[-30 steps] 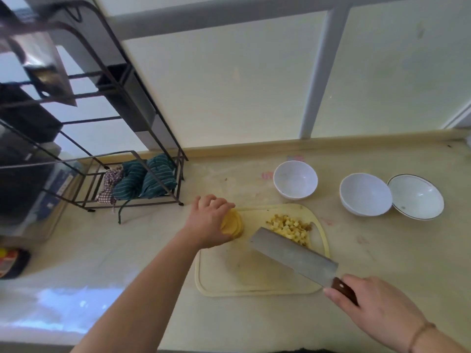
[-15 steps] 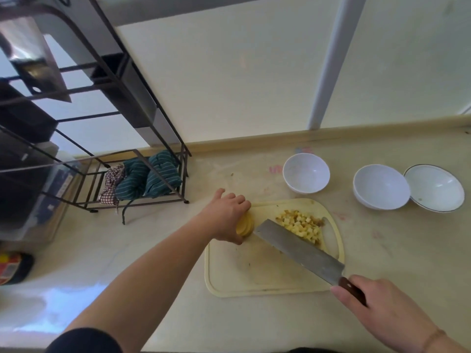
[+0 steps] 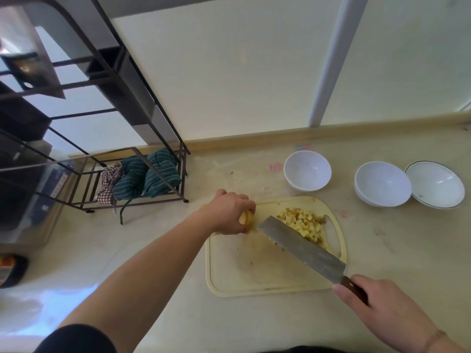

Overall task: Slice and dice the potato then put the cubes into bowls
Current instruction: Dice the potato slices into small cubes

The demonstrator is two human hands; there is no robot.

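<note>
A pale yellow cutting board [image 3: 254, 276] lies on the counter. My left hand [image 3: 229, 212] curls over a stack of potato slices [image 3: 246, 219] at the board's far left corner, hiding most of it. A heap of potato cubes [image 3: 303, 222] sits at the board's far right. My right hand [image 3: 390, 312] grips the brown handle of a cleaver [image 3: 300, 248], whose blade slants across the board with its tip just right of the slices. Three empty white bowls stand beyond the board: one [image 3: 307, 170] at centre, two [image 3: 382, 183] [image 3: 435, 184] at right.
A dark metal rack [image 3: 102, 174] holding striped cloths [image 3: 147, 177] stands at the left rear. A wall with a window frame runs behind the counter. A dark bottle [image 3: 10, 270] lies at the far left edge.
My left hand has drawn the potato slices closer under its fingers. The cleaver's tip has moved up to the slices. The camera view shifted slightly.
</note>
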